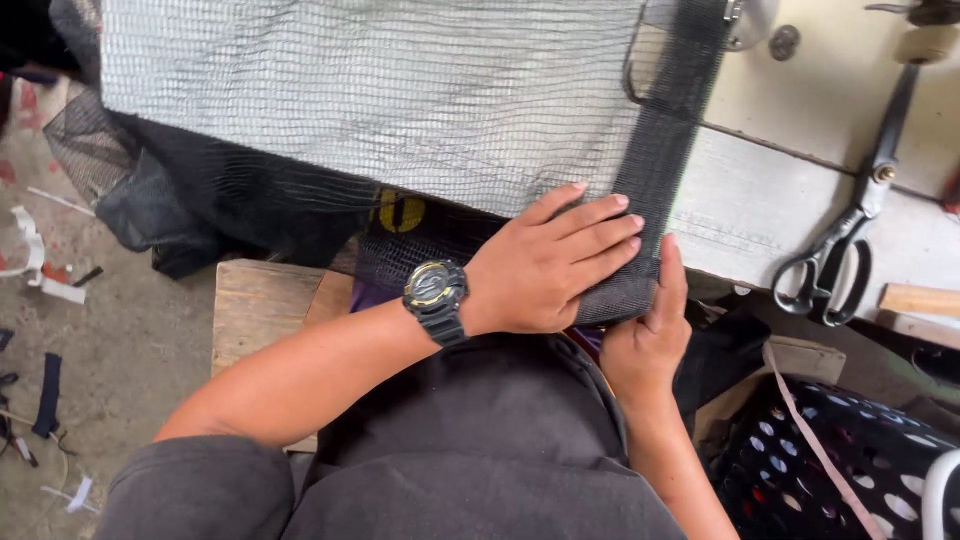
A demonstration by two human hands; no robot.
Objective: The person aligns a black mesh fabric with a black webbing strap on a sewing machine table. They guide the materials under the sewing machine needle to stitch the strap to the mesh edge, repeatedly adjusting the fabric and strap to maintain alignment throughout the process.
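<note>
Two hands of ours work at the near corner of a sheet of black mesh netting [400,100], which lies spread over the white table [760,210] and spills off its left edge toward the floor. The netting's long axis runs left to right across the table, and its folded black border strip [660,150] runs from the far side toward us, ending at the table's near edge.

Our left hand [555,265], with a black wristwatch [436,297] on the wrist, lies flat with fingers [600,225] stretched out and close together, pressing down on the corner of the netting; it grips nothing. Our right hand [648,335] comes up from below the table edge, thumb raised against the border's outer edge; we cannot tell whether its other fingers pinch the netting underneath.

To the right of the border the table is bare up to the black scissors [845,240], well apart from both hands. A black perforated basket [850,460] sits low on the right, a wooden bench [265,310] on the left.
</note>
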